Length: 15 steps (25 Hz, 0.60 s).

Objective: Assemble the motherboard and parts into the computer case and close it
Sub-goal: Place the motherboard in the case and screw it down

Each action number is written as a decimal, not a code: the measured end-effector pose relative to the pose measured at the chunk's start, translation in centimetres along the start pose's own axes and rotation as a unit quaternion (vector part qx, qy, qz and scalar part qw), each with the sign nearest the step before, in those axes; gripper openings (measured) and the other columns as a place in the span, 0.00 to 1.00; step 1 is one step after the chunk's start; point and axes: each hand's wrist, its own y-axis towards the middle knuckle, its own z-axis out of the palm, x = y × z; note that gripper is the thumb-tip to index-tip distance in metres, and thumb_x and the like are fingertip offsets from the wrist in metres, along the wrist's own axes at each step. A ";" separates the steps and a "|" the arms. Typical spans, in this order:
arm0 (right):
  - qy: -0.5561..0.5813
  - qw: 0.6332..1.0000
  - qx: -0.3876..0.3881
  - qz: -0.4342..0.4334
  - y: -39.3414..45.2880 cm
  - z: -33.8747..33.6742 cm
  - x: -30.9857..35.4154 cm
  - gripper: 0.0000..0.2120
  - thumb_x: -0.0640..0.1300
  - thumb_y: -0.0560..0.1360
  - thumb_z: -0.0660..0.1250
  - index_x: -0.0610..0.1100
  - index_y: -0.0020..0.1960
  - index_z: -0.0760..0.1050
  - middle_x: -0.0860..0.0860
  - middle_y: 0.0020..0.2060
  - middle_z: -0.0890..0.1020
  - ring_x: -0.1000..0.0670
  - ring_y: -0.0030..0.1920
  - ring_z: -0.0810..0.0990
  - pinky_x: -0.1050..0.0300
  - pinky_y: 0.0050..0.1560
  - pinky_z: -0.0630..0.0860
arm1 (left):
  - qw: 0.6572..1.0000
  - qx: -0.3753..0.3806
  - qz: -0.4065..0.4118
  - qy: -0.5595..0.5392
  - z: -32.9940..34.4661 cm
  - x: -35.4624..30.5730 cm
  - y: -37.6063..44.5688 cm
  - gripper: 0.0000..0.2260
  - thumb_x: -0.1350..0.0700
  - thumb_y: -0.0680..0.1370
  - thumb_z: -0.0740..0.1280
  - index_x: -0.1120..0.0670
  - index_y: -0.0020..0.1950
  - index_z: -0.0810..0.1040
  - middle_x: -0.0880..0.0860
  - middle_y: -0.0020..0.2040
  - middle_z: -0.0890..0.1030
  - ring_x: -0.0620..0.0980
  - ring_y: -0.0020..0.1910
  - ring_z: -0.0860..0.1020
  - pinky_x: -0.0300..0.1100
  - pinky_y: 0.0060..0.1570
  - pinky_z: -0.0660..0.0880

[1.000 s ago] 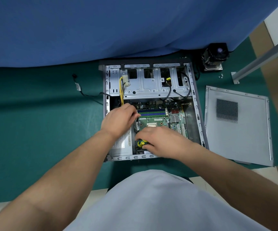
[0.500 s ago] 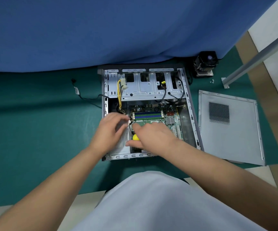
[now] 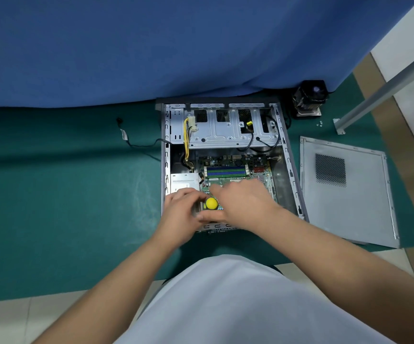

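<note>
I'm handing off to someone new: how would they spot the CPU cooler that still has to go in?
Start at the open computer case on the green mat and go past its far right corner, against the blue cloth. The CPU cooler stands there: a black fan over metal fins, bulkier than the tiny screws beside it.

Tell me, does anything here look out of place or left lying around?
A black cooler fan and small screws sit on the mat beyond the open case, a thin cable trails out its left side, and the side panel lies loose beside it.
</note>
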 end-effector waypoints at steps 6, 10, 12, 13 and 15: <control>0.026 0.997 0.025 -0.066 -0.6 -1.7 0.1 0.18 0.55 0.78 0.64 0.51 0.65 0.71 0.49 0.50 0.80 0.42 0.46 0.82 0.52 0.37 0.68 | 0.995 0.068 0.037 0.064 -0.4 0.4 -0.3 0.30 0.30 0.67 0.70 0.36 0.67 0.75 0.34 0.65 0.72 0.39 0.66 0.66 0.29 0.66 0.51; -0.001 0.996 0.077 0.040 0.8 -1.9 1.6 0.16 0.66 0.78 0.56 0.55 0.49 0.72 0.52 0.31 0.69 0.43 0.38 0.76 0.56 0.31 0.57 | 0.999 0.021 0.011 0.039 0.1 -0.3 -0.2 0.23 0.33 0.64 0.71 0.36 0.55 0.70 0.33 0.50 0.76 0.33 0.53 0.72 0.30 0.61 0.57; -0.017 0.995 0.090 0.046 0.9 -1.9 1.6 0.25 0.75 0.76 0.52 0.54 0.45 0.70 0.52 0.31 0.68 0.44 0.36 0.73 0.56 0.31 0.55 | 0.999 0.017 0.006 0.039 0.2 -0.1 -0.1 0.19 0.36 0.66 0.72 0.37 0.53 0.71 0.35 0.48 0.77 0.38 0.53 0.74 0.32 0.61 0.59; -0.026 0.996 0.079 0.036 0.8 -1.9 1.5 0.27 0.77 0.75 0.51 0.53 0.46 0.69 0.52 0.31 0.68 0.45 0.35 0.72 0.56 0.30 0.54 | 0.999 0.018 0.012 0.039 0.3 0.0 -0.1 0.18 0.37 0.67 0.72 0.38 0.54 0.74 0.36 0.50 0.78 0.40 0.54 0.75 0.32 0.61 0.59; -0.023 0.999 0.029 -0.010 0.7 -2.1 1.0 0.24 0.72 0.76 0.58 0.52 0.52 0.69 0.52 0.36 0.73 0.44 0.37 0.75 0.55 0.30 0.54 | 0.999 0.027 0.019 0.030 -0.1 0.5 0.1 0.19 0.34 0.69 0.68 0.39 0.57 0.78 0.36 0.57 0.77 0.43 0.60 0.74 0.29 0.62 0.55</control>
